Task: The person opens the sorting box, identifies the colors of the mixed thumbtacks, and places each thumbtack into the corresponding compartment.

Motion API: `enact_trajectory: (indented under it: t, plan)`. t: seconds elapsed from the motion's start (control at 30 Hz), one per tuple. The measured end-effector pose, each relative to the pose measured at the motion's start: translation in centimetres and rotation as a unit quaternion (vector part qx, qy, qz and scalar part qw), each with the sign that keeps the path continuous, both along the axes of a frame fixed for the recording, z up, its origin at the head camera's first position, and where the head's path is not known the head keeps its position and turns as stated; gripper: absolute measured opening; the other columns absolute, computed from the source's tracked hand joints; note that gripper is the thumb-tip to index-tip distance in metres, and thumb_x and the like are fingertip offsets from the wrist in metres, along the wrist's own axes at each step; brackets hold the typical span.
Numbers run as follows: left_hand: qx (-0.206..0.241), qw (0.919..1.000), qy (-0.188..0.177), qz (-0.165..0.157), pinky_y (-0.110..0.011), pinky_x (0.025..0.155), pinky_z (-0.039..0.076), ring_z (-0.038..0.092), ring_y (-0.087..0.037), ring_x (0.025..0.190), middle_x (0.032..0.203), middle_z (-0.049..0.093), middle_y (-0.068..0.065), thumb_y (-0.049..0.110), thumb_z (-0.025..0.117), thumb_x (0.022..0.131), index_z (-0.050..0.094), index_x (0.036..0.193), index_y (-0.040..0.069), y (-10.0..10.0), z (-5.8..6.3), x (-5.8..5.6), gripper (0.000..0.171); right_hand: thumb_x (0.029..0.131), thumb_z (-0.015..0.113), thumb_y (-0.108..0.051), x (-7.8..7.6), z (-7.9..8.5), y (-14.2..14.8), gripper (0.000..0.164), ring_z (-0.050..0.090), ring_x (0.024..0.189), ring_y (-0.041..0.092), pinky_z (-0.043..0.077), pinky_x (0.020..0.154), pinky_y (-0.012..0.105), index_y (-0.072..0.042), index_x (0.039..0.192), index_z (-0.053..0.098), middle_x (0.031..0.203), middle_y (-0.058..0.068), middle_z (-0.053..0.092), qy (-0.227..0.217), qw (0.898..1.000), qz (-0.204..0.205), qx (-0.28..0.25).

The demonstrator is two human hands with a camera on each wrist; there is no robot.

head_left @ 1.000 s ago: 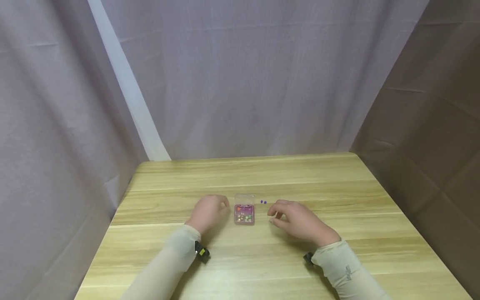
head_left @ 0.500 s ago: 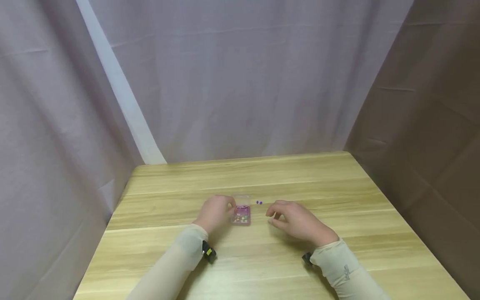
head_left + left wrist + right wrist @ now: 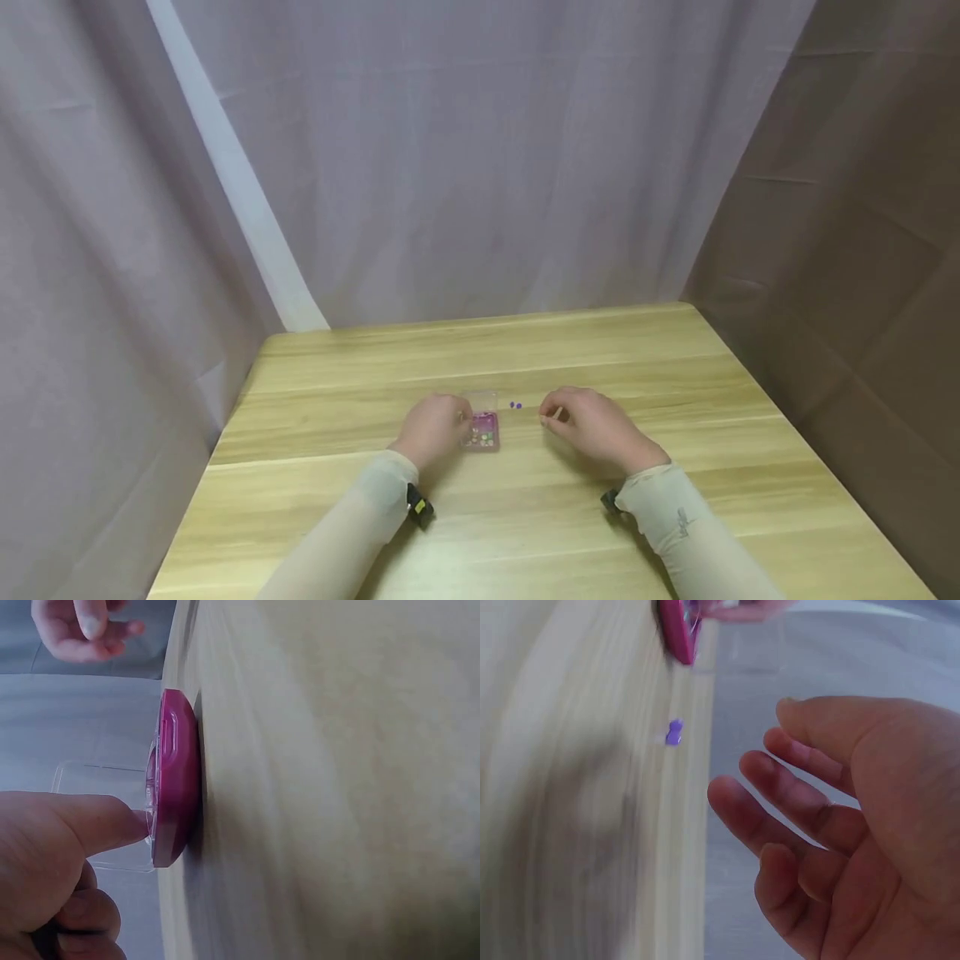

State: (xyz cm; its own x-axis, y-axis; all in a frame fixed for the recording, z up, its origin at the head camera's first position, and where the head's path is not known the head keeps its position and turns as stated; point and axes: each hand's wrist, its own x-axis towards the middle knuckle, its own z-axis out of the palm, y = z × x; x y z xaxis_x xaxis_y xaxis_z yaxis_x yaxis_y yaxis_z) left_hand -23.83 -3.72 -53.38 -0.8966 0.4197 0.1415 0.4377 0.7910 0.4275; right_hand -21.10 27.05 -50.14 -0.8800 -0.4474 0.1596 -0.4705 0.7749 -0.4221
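Note:
A small pink pill case (image 3: 491, 418) lies on the table, its clear lid (image 3: 483, 400) standing open at the back. Several small coloured pieces (image 3: 486, 437) fill its front compartments. My left hand (image 3: 433, 427) is at the case's left side and covers part of it. In the left wrist view the thumb tip (image 3: 139, 823) reaches the case's top rim; the index fingertip is hidden and the lower fingers curl. To the right, two purple pieces (image 3: 515, 405) lie on the wood. Beyond them, my right hand (image 3: 596, 427) hovers with loosely bent fingers and nothing in them.
The wooden table (image 3: 480, 517) has a grey curtain (image 3: 487, 167) behind it and a brown cloth (image 3: 840, 250) along the right. A dark wrist device (image 3: 420, 506) sits on the left sleeve, another device (image 3: 611, 502) on the right.
My left hand has moved right, from beside the case to over its left edge. My right hand has shifted slightly, its fingers drawn closer to the thumb. The head view has turned a little.

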Motion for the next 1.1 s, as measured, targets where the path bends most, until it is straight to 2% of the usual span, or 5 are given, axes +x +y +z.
enact_trajectory:
  t: [0.17, 0.37, 0.53, 0.8, 1.1]
  plan:
    - [0.011, 0.9999, -0.003, -0.003, -0.043, 0.09, 0.061, 0.073, -0.015, 0.09, 0.099, 0.08, 0.006, 0.021, 0.074, 0.101, 0.082, 0.102, 0.018, -0.4, 0.2, 0.4, 0.01, 0.103, 0.079, -0.024, -1.8, -0.6, 0.0, 0.008, 0.07, 0.091, 0.01, 0.061, 0.086, 0.045, -0.021, 0.11, 0.079, 0.103, -0.009, 0.076, -0.024, 1.0, -0.015, 0.003]
    - [0.061, 0.9962, -0.036, 0.05, -0.053, 0.104, 0.056, 0.074, -0.027, 0.11, 0.113, 0.08, 0.002, 0.027, 0.061, 0.108, 0.082, 0.112, 0.019, -2.0, 1.3, 1.9, 0.023, 0.102, 0.078, -0.024, -4.3, -1.8, -0.3, 0.011, 0.073, 0.098, 0.017, 0.06, 0.095, 0.05, -0.017, 0.111, 0.081, 0.104, -0.006, 0.078, -0.041, 0.999, -0.008, 0.015]
    - [0.058, 0.9965, 0.008, 0.059, -0.053, 0.107, 0.055, 0.074, -0.028, 0.112, 0.124, 0.079, -0.005, 0.027, 0.066, 0.108, 0.079, 0.126, 0.015, -4.0, 1.5, 2.5, 0.025, 0.102, 0.078, -0.023, -6.0, -2.2, -1.0, 0.026, 0.072, 0.096, 0.019, 0.06, 0.097, 0.051, -0.008, 0.123, 0.078, 0.103, 0.0, 0.078, -0.048, 0.999, -0.013, 0.022]
    - [0.073, 0.995, -0.002, 0.069, -0.038, 0.071, 0.055, 0.047, -0.01, 0.052, 0.063, 0.055, 0.006, 0.03, 0.069, 0.109, 0.076, 0.133, 0.014, -5.5, 0.9, 3.2, 0.03, 0.099, 0.081, -0.023, -6.6, -2.7, -2.0, 0.008, 0.067, 0.084, 0.013, 0.06, 0.086, 0.044, -0.017, 0.104, 0.078, 0.089, -0.008, 0.072, -0.043, 0.998, -0.002, 0.052]
    - [0.058, 0.9958, 0.0, 0.071, -0.032, 0.052, 0.044, 0.045, -0.009, 0.049, 0.06, 0.051, 0.009, 0.028, 0.071, 0.108, 0.076, 0.134, 0.014, -5.8, 0.9, 3.3, 0.03, 0.097, 0.083, -0.017, -6.7, -2.7, -2.6, 0.008, 0.065, 0.081, 0.012, 0.06, 0.083, 0.043, -0.019, 0.099, 0.076, 0.086, -0.008, 0.069, -0.027, 0.998, -0.005, 0.061]
